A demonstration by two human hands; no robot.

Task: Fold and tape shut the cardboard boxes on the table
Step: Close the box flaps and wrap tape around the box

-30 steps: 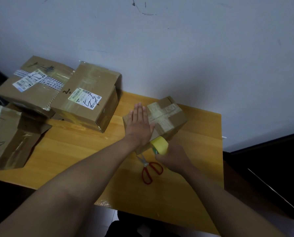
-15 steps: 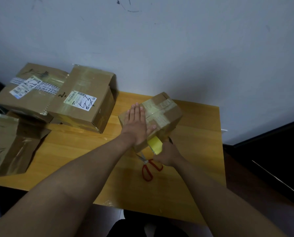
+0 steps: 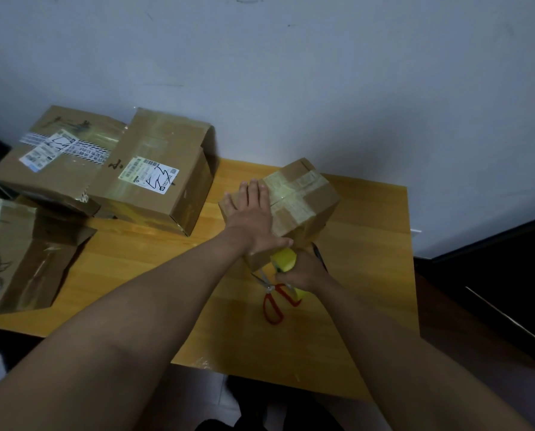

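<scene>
A small cardboard box (image 3: 306, 197) with crossed strips of tape on its top sits at the back middle of the wooden table (image 3: 369, 275). My left hand (image 3: 253, 216) presses flat on the box's top, fingers straight. My right hand (image 3: 303, 270) grips a yellow tape roll (image 3: 283, 259) against the box's near side, low by the table. The strip of tape itself is too faint to make out.
Red-handled scissors (image 3: 274, 295) lie on the table just below my right hand. Two larger labelled boxes (image 3: 154, 169) (image 3: 51, 154) lean by the wall at the left, and an open box (image 3: 26, 250) sits at the left edge. The table ends at the right near a dark cabinet (image 3: 493, 275).
My right hand has slid the tape roll down the box's near side toward the table. My left hand stays pressed on the top. The camera has tilted down slightly.
</scene>
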